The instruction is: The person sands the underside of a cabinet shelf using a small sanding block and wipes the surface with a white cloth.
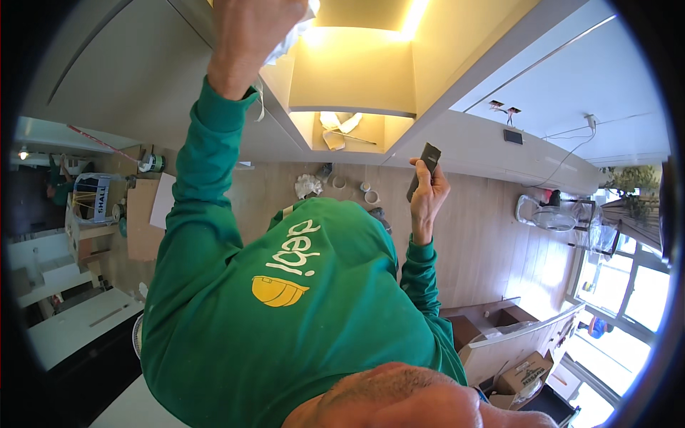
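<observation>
My left hand (253, 32) is raised to the cabinet at the top of the view. Its fingers are partly cut off by the frame edge, closed around a white crumpled cloth or paper (289, 39). Lower and to the right, my right hand (429, 194) grips a flat dark rectangular block (430, 155) between thumb and fingers; its exact kind is unclear. Between my hands is a lit open cabinet niche (349, 75). In the compartment below it lie crumpled white and tan pieces (334, 137) and a thin stick-like tool (360, 139).
On the wooden floor (485, 228) are tape rolls (372, 197) and a crumpled white wad (308, 186). A plastic-wrapped chair (553, 216) stands right, near windows. Cardboard boxes (524, 374) sit lower right. Wires (512, 111) protrude from the right wall; cardboard sheets (145, 221) lean left.
</observation>
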A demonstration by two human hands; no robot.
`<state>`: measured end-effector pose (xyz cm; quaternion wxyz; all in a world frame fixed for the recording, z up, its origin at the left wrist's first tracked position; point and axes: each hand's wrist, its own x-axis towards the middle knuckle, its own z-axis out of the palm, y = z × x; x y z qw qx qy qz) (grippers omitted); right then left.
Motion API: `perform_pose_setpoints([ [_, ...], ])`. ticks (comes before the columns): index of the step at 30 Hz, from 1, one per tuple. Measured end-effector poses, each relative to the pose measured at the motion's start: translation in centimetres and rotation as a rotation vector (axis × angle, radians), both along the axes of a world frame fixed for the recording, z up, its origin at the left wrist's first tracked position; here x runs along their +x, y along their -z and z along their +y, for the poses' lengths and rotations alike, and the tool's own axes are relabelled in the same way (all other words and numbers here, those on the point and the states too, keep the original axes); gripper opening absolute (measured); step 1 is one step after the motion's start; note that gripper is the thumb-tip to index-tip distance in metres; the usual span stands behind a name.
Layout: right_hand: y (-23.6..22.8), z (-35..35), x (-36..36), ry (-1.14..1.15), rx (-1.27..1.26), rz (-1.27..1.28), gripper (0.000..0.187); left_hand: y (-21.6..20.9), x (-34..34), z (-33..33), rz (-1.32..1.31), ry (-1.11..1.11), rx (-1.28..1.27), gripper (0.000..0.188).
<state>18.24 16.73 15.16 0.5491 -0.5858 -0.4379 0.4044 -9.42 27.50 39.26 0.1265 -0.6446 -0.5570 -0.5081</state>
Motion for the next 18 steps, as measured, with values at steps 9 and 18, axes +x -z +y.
perform_pose_setpoints([
  [9,0.7,-0.8,-1.5,0.081,-0.062,-0.027,0.021,0.7,1.0,1.4,0.089,0.132,0.011,0.103],
  [18,14.6,0.5,-3.2,-0.088,-0.467,-0.411,0.05,9.2,-0.6,-7.4,0.031,0.75,-0.28,0.039],
])
